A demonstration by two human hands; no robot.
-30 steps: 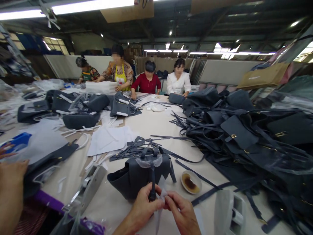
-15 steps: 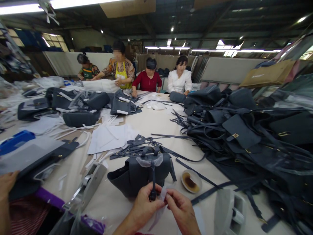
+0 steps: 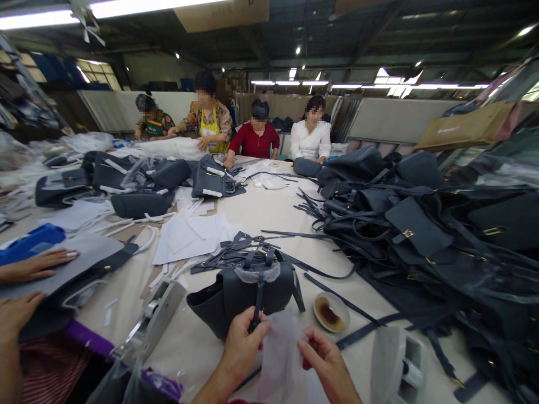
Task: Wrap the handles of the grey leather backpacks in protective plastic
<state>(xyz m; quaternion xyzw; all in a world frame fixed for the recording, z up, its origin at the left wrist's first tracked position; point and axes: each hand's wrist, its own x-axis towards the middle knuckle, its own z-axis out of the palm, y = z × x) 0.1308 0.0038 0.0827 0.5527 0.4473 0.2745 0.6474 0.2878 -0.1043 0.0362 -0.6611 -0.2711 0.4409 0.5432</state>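
Note:
A dark grey handbag [image 3: 248, 289] stands upright in front of me, clear wrapping around its top handle. Below its flap, my left hand [image 3: 242, 342] is closed on a narrow dark strap [image 3: 257, 300], and its fingertips touch a thin translucent white sheet [image 3: 280, 350]. The sheet hangs spread between my hands. At its right edge my right hand [image 3: 322, 356] pinches it between thumb and fingers. A small white dish [image 3: 343, 306] with brown liquid sits just beyond my right hand.
Grey bags [image 3: 416, 224] with straps are heaped on the right. Tape dispensers [image 3: 155, 320] flank me on both sides. White paper sheets [image 3: 185, 238] lie left of centre. A neighbour's hands [image 3: 40, 265] rest on a bag piece at far left. Several people sit or stand across the table.
The translucent sheet, bunched between my fingers before, is now spread open. My hands have moved apart, the right one to the right. A neighbour's second hand has come onto the bag piece.

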